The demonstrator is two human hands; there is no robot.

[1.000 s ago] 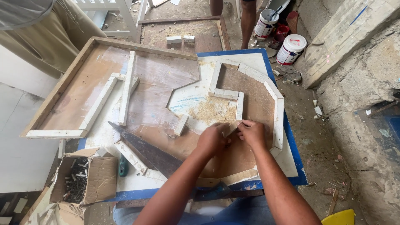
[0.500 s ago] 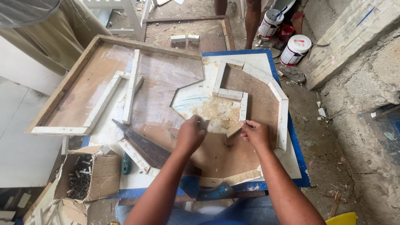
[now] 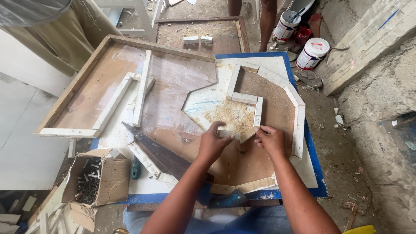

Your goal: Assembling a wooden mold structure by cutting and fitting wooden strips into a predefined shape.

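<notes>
wood strips (image 3: pixel 237 134) pinched end to end, mid-board, near sawdust patch (image 3: pixel 229 115) | left hand (image 3: pixel 213 143) grips left strip, right hand (image 3: pixel 270 139) the right | judged light, stiff, rough; best held by ends | handsaw (image 3: pixel 160 151) left, nail box (image 3: pixel 93 180) near-left

Tabletop (image 3: pixel 310 173): blue edge, white surface. Brown board (image 3: pixel 242 162) under both hands' grip, sawdust-yellow patch beyond it. White-painted wooden strips (image 3: pixel 299 125) right of the grip; pale short strip (image 3: pixel 237 134) within it. Buckets (image 3: pixel 313 53) beyond: white with red labels. Cardboard box (image 3: pixel 108 177) to the left: tan.
</notes>
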